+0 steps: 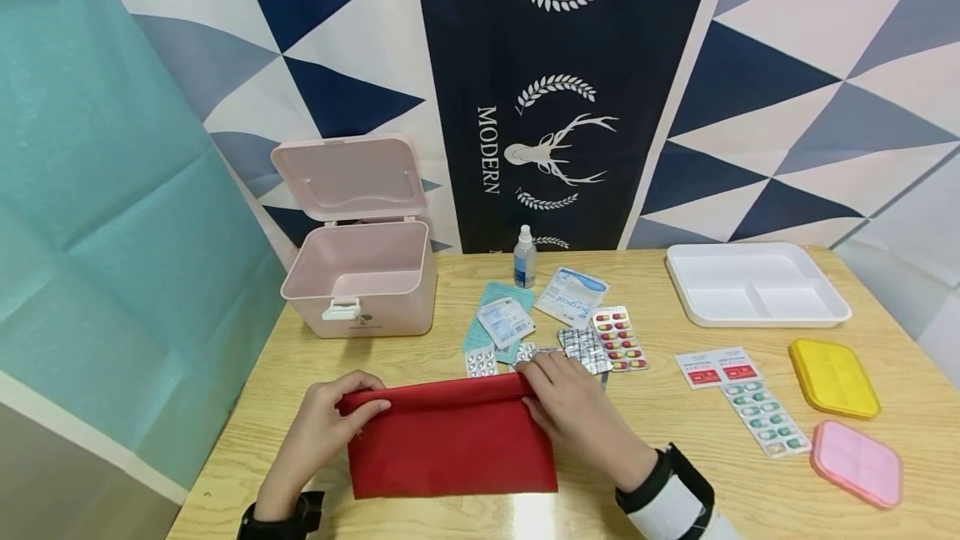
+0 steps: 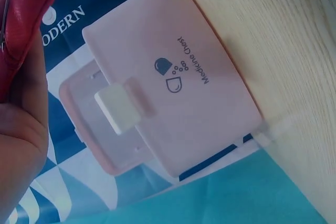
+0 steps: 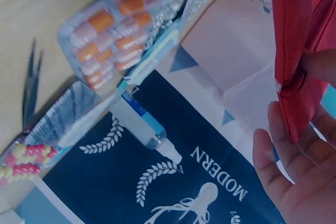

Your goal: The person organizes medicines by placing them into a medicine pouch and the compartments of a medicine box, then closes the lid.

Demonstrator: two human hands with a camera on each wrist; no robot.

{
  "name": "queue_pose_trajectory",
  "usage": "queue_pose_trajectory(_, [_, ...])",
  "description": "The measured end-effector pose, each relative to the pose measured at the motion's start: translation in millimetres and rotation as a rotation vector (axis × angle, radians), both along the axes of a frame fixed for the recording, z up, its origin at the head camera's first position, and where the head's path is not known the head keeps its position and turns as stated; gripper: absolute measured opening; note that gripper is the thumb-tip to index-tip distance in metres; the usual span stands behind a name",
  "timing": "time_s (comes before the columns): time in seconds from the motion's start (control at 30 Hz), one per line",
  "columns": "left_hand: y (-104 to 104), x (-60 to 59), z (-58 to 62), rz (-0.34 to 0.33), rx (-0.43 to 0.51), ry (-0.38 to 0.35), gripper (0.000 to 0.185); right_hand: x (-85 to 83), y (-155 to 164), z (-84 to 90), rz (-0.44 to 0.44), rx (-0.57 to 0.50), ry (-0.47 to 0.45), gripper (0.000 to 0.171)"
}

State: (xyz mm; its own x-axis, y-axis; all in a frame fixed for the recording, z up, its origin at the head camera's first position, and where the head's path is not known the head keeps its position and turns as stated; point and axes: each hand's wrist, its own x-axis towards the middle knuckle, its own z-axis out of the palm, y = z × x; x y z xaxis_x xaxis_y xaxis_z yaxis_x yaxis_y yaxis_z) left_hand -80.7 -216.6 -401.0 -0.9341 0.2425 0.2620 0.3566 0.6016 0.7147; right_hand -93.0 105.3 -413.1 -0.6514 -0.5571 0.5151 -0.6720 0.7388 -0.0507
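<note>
A red fabric pouch (image 1: pixel 453 448) with a zipper along its upper edge is held up over the near side of the table. My left hand (image 1: pixel 330 411) pinches its upper left corner, thumb in front. At the upper right corner my right hand (image 1: pixel 573 411) grips the same edge. In the right wrist view the thumb and fingers hold the end of the pouch (image 3: pixel 302 40), beside its zipper. Just beyond the pouch lie blister packs (image 1: pixel 585 348) and small packets, partly hidden by the right hand. Scissors (image 3: pixel 31 87) show there in the right wrist view.
A pink medicine chest (image 1: pixel 360 282) stands back left, lid raised. A spray bottle (image 1: pixel 525 257) stands near the wall beside a surgical packet (image 1: pixel 572 297). Right are a white divided tray (image 1: pixel 795 307), a capsule blister pack (image 1: pixel 767 419), a yellow pill case (image 1: pixel 834 377) and a pink one (image 1: pixel 857 463).
</note>
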Motion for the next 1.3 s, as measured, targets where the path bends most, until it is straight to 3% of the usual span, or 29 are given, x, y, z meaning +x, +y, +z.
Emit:
queue_pose_trajectory(0.43, [2.2,9.0,1.8,0.067,0.078,0.141,0.021,-16.1,-5.8,15.5,0.006,-0.044,0.058,0.04])
queue_pose_trajectory(0.87, [11.0,11.6,-4.2,0.084,0.164,0.299,0.027,-28.3,-9.7,16.5,-0.01,-0.114,0.107,0.025])
queue_pose_trajectory(1.1, [18.2,14.3,-7.1,0.138,0.176,0.3,0.027,-26.2,-12.0,14.0,-0.027,-0.088,0.116,0.034])
queue_pose_trajectory(1.3, [20.3,15.4,-8.5,0.157,0.192,0.283,0.028,-19.4,-21.1,8.5,0.049,-0.067,0.285,0.027])
